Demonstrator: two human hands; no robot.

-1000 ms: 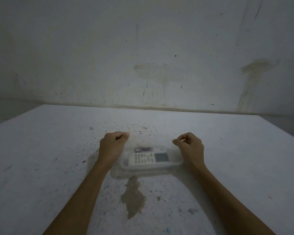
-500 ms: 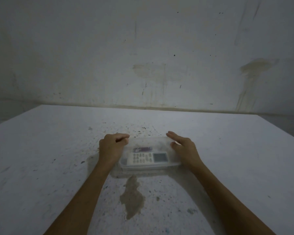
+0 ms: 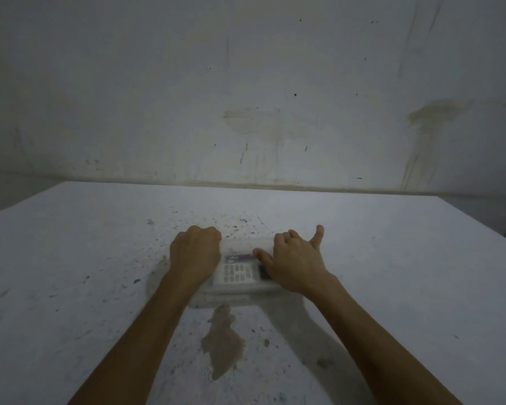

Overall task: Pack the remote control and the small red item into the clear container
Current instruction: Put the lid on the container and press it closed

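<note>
The clear container (image 3: 237,289) lies on the white table in front of me. Inside it I see the white remote control (image 3: 236,273) with its buttons up, and behind it the small red item (image 3: 242,256). My left hand (image 3: 195,252) is a closed fist resting on the container's left end. My right hand (image 3: 296,258) lies flat over the container's right part with fingers spread, its thumb near the red item and one finger raised. It hides the remote's display end. Whether a lid is on, I cannot tell.
A brown stain (image 3: 224,346) marks the speckled white table (image 3: 85,258) just in front of the container. A stained wall (image 3: 246,97) rises behind the table's far edge. The table's right edge runs off at the far right.
My right hand has moved left from beside the container's right end onto its top and opened out flat. My left fist has stayed at the left end.
</note>
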